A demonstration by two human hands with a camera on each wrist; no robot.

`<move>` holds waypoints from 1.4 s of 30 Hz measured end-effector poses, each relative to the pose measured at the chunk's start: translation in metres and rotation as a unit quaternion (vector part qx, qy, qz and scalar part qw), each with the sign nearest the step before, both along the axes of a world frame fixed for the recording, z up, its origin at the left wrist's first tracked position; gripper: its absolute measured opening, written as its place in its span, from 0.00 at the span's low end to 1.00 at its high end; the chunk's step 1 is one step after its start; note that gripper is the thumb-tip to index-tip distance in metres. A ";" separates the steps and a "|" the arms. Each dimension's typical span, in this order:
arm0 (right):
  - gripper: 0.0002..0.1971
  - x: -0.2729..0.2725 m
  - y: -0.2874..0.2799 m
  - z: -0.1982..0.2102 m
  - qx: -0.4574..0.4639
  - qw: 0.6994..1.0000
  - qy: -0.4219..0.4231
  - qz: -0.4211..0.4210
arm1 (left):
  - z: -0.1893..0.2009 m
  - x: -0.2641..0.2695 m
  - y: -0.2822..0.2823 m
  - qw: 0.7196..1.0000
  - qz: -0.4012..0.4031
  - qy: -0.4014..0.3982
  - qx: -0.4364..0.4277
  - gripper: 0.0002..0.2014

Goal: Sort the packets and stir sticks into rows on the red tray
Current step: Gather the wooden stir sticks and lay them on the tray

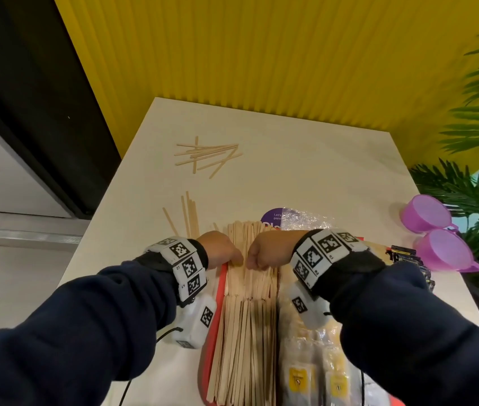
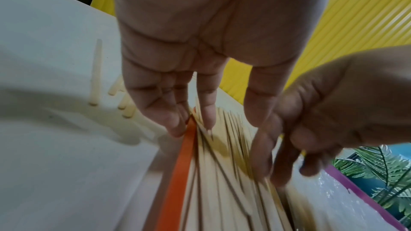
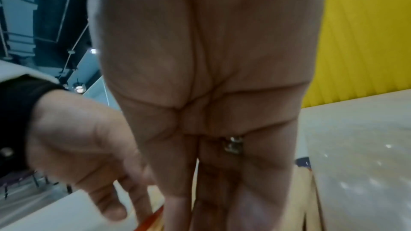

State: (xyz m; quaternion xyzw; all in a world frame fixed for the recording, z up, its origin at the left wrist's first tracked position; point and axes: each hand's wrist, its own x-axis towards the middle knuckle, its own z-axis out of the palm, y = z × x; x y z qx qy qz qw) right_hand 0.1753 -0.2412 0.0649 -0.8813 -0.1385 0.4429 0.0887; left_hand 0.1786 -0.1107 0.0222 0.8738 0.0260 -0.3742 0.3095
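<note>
Both hands rest on the far row of stir sticks (image 1: 250, 259) at the far-left part of the red tray (image 1: 221, 284). The left hand (image 1: 219, 252) has its fingers (image 2: 175, 122) extended straight, tips on the sticks at the tray's left rim. The right hand (image 1: 269, 250) also presses down with straight fingers (image 3: 177, 173), gripping nothing. A nearer row of sticks (image 1: 244, 347) lies just below. Yellow packets (image 1: 314, 370) fill the tray to the right, partly covered by the right sleeve. Loose sticks (image 1: 207, 155) lie scattered on the white table (image 1: 320, 171), more (image 1: 188, 212) near the left hand. A plastic bag (image 1: 299, 219), dark packets (image 1: 408, 256) and two purple cups (image 1: 437, 232) sit at the right.
</note>
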 end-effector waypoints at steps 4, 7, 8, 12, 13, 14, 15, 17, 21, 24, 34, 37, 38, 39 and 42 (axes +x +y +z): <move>0.17 -0.009 0.000 -0.005 -0.030 0.999 -0.005 0.017 | 0.001 0.000 -0.001 1.000 0.003 -0.023 0.002 0.18; 0.16 -0.008 -0.004 -0.005 -0.010 1.000 -0.017 -0.004 | 0.000 0.000 0.002 0.999 0.019 -0.035 0.001 0.18; 0.16 -0.008 -0.004 -0.006 -0.010 1.000 -0.015 -0.002 | 0.000 0.000 0.002 0.999 0.022 -0.039 0.000 0.18; 0.16 -0.012 -0.002 -0.017 -0.071 0.996 -0.018 0.053 | -0.001 0.000 0.003 0.999 0.024 -0.044 0.003 0.18; 0.16 -0.012 -0.003 -0.020 -0.083 0.994 -0.027 0.065 | -0.001 -0.001 0.003 0.999 0.024 -0.043 0.001 0.18; 0.16 -0.012 -0.004 -0.021 -0.087 0.993 -0.037 0.069 | -0.001 -0.002 0.002 0.999 0.021 -0.043 -0.002 0.18; 0.17 -0.011 -0.004 -0.022 -0.087 0.993 -0.049 0.069 | -0.001 -0.002 0.002 0.999 0.014 -0.043 -0.002 0.18; 0.17 -0.008 -0.006 -0.022 -0.087 0.991 -0.078 0.063 | -0.002 -0.005 0.002 0.999 -0.004 -0.044 -0.001 0.18; 0.17 -0.004 -0.009 -0.025 -0.106 0.987 -0.107 0.060 | -0.004 -0.009 0.001 0.999 -0.035 -0.041 0.003 0.19; 0.17 -0.002 -0.009 -0.025 -0.110 0.987 -0.108 0.050 | -0.003 -0.010 0.000 0.998 -0.056 -0.033 0.005 0.19; 0.16 -0.009 -0.004 -0.024 -0.080 0.993 -0.082 0.004 | 0.005 -0.011 -0.001 0.993 -0.113 -0.030 0.006 0.16; 0.16 -0.005 -0.003 -0.018 -0.056 0.993 -0.093 -0.035 | 0.003 -0.011 -0.003 0.993 -0.116 -0.038 0.004 0.17; 0.16 -0.003 -0.002 -0.014 -0.034 0.993 -0.103 -0.044 | 0.003 -0.010 -0.002 0.993 -0.112 -0.039 -0.002 0.16; 0.16 -0.001 -0.001 -0.010 -0.006 0.992 -0.114 -0.056 | 0.002 -0.008 0.000 0.994 -0.104 -0.040 -0.013 0.15; 0.17 0.005 0.002 -0.003 0.079 0.980 -0.154 -0.101 | 0.003 -0.001 0.009 0.997 -0.037 -0.063 -0.040 0.12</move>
